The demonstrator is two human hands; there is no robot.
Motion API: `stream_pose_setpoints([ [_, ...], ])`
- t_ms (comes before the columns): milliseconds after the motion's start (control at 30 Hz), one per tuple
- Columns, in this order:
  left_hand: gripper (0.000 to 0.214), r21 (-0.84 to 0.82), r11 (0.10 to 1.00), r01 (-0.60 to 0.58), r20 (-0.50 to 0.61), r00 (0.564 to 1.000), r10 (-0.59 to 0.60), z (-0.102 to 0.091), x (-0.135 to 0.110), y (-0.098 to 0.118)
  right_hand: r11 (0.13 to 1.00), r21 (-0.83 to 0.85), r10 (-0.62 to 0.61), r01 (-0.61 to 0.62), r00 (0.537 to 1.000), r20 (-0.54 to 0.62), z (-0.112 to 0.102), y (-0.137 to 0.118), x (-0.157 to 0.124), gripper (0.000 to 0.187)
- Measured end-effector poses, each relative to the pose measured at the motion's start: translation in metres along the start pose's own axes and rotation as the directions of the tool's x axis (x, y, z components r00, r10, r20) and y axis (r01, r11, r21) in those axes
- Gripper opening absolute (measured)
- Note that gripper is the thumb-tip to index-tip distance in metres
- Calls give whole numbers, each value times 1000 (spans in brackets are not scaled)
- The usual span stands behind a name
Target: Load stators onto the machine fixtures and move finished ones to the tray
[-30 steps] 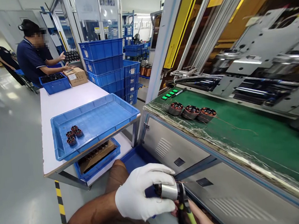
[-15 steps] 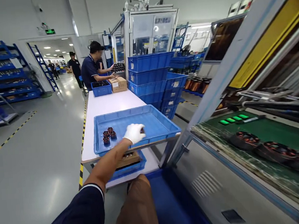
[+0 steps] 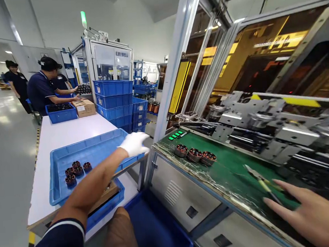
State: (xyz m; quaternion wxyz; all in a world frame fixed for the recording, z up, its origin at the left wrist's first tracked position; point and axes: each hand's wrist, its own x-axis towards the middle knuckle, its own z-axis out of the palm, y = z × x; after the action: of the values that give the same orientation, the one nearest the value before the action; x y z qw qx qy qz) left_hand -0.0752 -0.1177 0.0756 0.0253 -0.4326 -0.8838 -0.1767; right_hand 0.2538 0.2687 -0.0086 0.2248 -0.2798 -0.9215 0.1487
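Here, the gloved left hand (image 3: 133, 143) hovers empty, fingers loosely open, over the blue tray (image 3: 61, 188) on the white table (image 3: 64, 134), beside five wound stators (image 3: 74, 171). The bare right hand (image 3: 315, 218) rests spread on the green bench surface (image 3: 231, 167), fingertips touching green-handled cutters (image 3: 263, 184).

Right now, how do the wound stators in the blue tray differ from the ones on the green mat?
The stators in the blue tray number five, in a loose cluster; the stators on the green mat number three, in a row. The tray group sits on the white table, left of the gloved left hand; the mat group lies between both hands, nearer the machine than the bare right hand. Both show copper windings.
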Motion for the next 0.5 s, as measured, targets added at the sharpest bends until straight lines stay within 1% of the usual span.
stream_pose_setpoints([
  [33, 78, -35, 995, -94, 64, 993, 96, 6, 21, 22, 993, -82, 87, -82, 994, 65, 1, -8, 8, 92],
  [67, 88, -70, 983, -171, 109, 978, 178, 14, 41, 40, 981, -145, 143, -126, 983, 117, 3, -17, 12, 101],
  [100, 96, -106, 970, -217, 162, 959, 232, 21, 59, 56, 973, -180, 173, -145, 974, 147, 6, -24, 13, 107],
  [133, 102, -138, 960, -244, 213, 939, 270, 29, 73, 67, 975, -178, 157, -132, 978, 138, 9, -28, 12, 107],
  [200, 99, -185, 947, -263, 283, 908, 308, 40, 93, 81, 984, -170, 62, -45, 994, 93, 16, -27, 9, 98],
  [233, 93, -198, 944, -263, 293, 903, 313, 44, 97, 83, 986, -167, 15, -4, 998, 67, 19, -23, 8, 93],
  [267, 86, -204, 944, -261, 281, 908, 311, 47, 97, 83, 986, -166, -23, 29, 999, 37, 21, -19, 7, 91],
  [300, 78, -204, 945, -257, 246, 920, 304, 47, 92, 82, 986, -160, -53, 52, 999, -4, 22, -16, 6, 91],
  [333, 72, -202, 946, -252, 198, 936, 291, 47, 83, 81, 984, -161, -90, 78, 993, -71, 20, -16, 4, 94],
  [367, 67, -198, 948, -249, 142, 950, 279, 46, 70, 80, 976, -173, -162, 134, 974, -161, 18, -20, 2, 95],
  [400, 64, -202, 946, -254, 76, 959, 274, 43, 53, 80, 957, -202, -259, 208, 928, -270, 13, -29, -3, 92],
  [433, 60, -211, 940, -268, 13, 961, 277, 41, 34, 82, 925, -247, -367, 290, 850, -377, 8, -43, -8, 85],
  [467, 54, -228, 928, -296, -52, 955, 292, 39, 13, 85, 871, -292, -489, 394, 744, -455, 2, -61, -15, 72],
  [500, 50, -258, 905, -338, -133, 940, 313, 37, -8, 89, 849, -283, -527, 445, 691, -495, -3, -82, -23, 59],
])
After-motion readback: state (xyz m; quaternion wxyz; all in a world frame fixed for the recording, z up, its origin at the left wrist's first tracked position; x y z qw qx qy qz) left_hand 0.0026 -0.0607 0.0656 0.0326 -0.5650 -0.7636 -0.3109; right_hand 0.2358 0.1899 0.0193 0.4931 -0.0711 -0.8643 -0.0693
